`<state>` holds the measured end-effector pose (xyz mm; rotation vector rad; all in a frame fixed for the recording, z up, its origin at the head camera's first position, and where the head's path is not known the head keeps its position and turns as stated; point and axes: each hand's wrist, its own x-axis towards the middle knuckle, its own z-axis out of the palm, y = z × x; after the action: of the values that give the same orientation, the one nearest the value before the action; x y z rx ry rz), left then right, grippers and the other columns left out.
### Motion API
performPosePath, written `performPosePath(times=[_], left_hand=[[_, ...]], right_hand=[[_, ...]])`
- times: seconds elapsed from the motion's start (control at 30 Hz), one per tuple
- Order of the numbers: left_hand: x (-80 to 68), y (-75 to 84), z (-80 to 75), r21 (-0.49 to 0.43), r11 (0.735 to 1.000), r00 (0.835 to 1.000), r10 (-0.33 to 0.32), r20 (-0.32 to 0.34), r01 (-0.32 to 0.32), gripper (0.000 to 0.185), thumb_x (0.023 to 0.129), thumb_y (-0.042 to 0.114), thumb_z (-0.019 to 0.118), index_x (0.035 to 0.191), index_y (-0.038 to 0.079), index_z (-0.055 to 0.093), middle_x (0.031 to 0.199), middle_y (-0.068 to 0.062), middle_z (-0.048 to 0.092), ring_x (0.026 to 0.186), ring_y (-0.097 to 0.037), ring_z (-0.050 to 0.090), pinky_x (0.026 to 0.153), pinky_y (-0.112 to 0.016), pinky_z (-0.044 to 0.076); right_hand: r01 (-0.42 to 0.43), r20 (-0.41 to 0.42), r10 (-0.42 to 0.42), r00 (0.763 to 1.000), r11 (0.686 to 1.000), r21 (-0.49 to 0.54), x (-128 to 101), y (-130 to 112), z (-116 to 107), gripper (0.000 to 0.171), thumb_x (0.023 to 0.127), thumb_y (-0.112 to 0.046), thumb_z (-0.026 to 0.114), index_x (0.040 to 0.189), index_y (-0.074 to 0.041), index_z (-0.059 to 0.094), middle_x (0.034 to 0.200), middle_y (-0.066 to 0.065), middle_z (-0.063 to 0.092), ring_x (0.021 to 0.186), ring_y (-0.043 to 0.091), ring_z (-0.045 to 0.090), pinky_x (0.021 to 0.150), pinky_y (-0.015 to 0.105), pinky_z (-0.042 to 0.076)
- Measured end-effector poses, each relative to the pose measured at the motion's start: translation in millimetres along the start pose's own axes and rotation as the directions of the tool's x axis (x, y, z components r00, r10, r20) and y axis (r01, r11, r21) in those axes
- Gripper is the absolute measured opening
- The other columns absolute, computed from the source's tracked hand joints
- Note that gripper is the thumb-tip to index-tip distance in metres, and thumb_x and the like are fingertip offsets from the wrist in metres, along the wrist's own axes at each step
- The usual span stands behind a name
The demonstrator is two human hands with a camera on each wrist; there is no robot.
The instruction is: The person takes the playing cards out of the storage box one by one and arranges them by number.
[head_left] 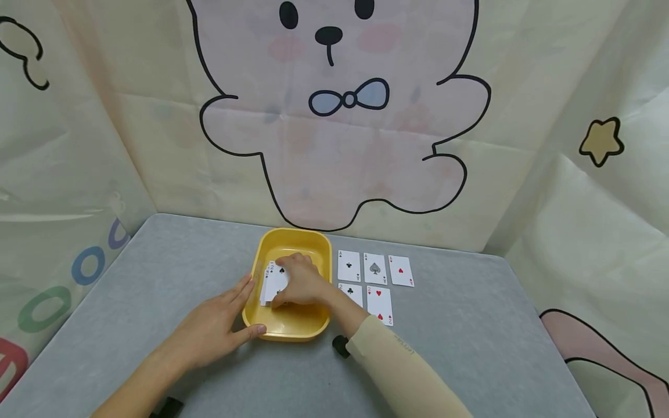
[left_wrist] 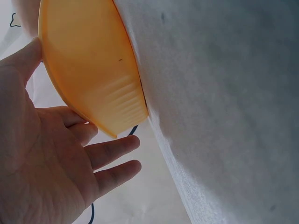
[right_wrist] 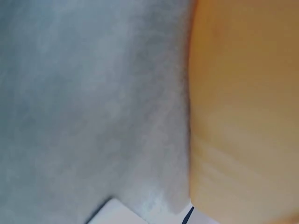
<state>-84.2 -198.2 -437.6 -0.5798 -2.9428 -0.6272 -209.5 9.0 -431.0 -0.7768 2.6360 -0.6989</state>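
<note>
A yellow tray (head_left: 320, 244) sits mid-table with a stack of playing cards (head_left: 272, 283) inside it. My right hand (head_left: 298, 284) reaches into the tray and curls over the stack, gripping the cards. My left hand (head_left: 219, 325) lies with straight fingers against the tray's near left corner, thumb touching the front rim; the left wrist view shows the left hand's fingers (left_wrist: 112, 151) spread next to the tray's outer wall (left_wrist: 88, 70). The right wrist view shows only blurred tray wall (right_wrist: 243, 107) and tabletop (right_wrist: 93, 102).
Face-up cards lie right of the tray: a back row of three aces (head_left: 374, 269) and, nearer, a two of clubs (head_left: 353, 292) and a two of hearts (head_left: 380, 304). The grey table (head_left: 470, 325) is walled by a cartoon-bear backdrop (head_left: 334, 116).
</note>
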Motion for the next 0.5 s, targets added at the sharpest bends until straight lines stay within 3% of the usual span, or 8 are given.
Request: performPosePath(times=[0.5], left_hand=[[-1.3, -0.3, 0.2, -0.004, 1.0, 1.0, 0.003, -0.009, -0.003, 0.095, 0.097, 0.069, 0.059, 0.162, 0.002, 0.037, 0.166, -0.016, 0.038, 0.137, -0.042, 0.055, 0.106, -0.059, 0.048]], right_hand=[[0.003, -0.011, -0.002, 1.0, 0.998, 0.063, -10, -3, -15, 0.091, 0.073, -0.046, 0.089, 0.151, -0.014, 0.054, 0.146, 0.004, 0.054, 0.127, 0.019, 0.044, 0.108, 0.034, 0.043]])
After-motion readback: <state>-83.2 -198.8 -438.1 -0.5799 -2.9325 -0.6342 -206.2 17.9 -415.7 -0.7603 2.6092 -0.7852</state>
